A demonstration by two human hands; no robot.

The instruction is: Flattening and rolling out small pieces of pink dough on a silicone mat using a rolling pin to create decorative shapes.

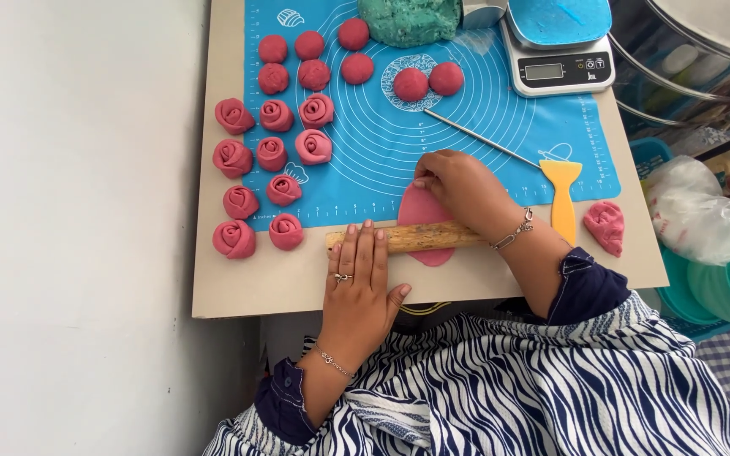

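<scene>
The left hand [361, 274] lies flat and open, fingers spread, palm pressing down on the left end of a wooden rolling pin [407, 237]. The pin sits crosswise over a thin oval of pink dough [423, 208] at the near edge of the blue mat [483, 169], with a bit of the dough showing on the near side of the pin too. The right hand [460, 187] rests on the far part of that dough sheet, fingers curled down onto its top edge; whether it pinches the dough or only presses it I cannot tell.

To the left, rows of finished pink dough roses [272, 154] stand on the mat and on the beige board [230, 287]. Beyond them are smooth pink balls [310, 44], and two more balls [428, 82] lie near the middle of the mat. A thin metal rod [479, 135] lies slantwise just beyond the right hand, a yellow scraper [563, 194] just right of the wrist, and a loose pink lump [607, 226] further right. At the far edge are a teal dough mass [407, 21] and a small scale [558, 51]
</scene>
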